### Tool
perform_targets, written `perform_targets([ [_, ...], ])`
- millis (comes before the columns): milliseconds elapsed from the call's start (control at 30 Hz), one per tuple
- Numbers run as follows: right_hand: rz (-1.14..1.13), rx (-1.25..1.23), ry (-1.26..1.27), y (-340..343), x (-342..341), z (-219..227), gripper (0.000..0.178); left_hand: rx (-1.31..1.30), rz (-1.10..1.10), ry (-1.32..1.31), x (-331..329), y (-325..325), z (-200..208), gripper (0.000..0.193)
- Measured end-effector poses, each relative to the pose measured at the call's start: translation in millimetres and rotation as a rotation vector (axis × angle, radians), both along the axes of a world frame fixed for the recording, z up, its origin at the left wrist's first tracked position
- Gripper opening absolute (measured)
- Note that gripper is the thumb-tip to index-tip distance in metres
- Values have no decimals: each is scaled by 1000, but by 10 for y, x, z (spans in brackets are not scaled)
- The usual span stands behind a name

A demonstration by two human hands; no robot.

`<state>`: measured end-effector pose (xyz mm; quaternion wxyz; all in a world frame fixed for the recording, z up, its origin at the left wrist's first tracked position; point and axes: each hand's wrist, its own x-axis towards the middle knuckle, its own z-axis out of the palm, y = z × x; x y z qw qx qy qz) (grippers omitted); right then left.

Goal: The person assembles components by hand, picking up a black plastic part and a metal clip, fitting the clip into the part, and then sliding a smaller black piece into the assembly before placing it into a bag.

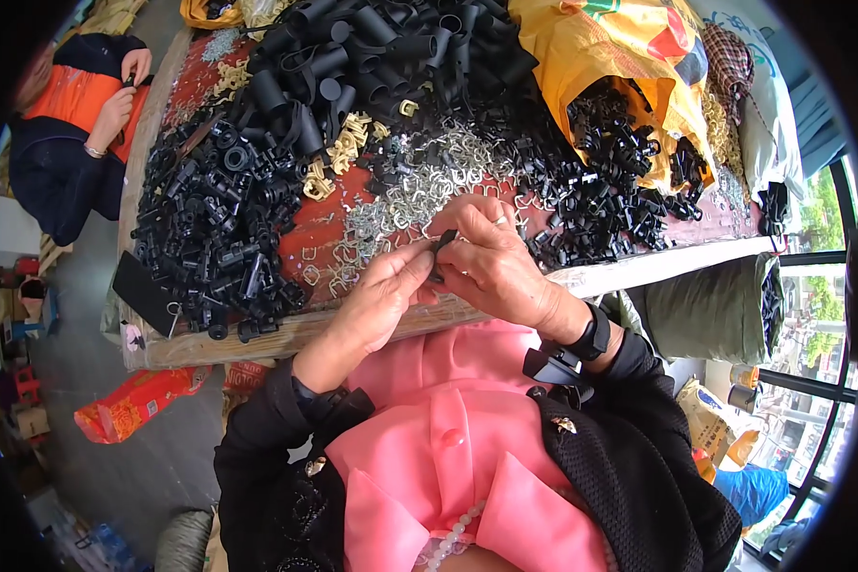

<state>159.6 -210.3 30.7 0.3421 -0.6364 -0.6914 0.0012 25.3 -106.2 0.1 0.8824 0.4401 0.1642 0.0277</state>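
Observation:
Both my hands meet above the front edge of the work table, around a small black plastic part (442, 245). My left hand (383, 291) pinches it between thumb and fingers from the left. From the other side my right hand (491, 262) grips the same part, its fingers curled over most of it, so its exact kind is hidden. Just beyond my hands lies a heap of small silver wire clips (419, 195). Loose black plastic fittings are heaped to the left (229, 210) and to the right (582, 205).
Black tubes (353, 57) are piled at the back, with beige plastic pieces (348, 143) before them. A yellow sack (601, 48) spills black parts at the back right. Along the front runs the table's wooden edge (229, 343). Another person (71, 133) handles something small at the left.

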Motion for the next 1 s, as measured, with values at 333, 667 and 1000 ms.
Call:
perform_targets([
  [333,-33,-151,140,36,58,-19,11,32,-34,45,41,32,-32,32],
  [667,-484,-142,-286,216,765,-514,12,-271,119,50,49,144,-102,19],
  [1000,-287,-357,651,62,810,-679,13,-274,169,40,48,136,-105,13],
])
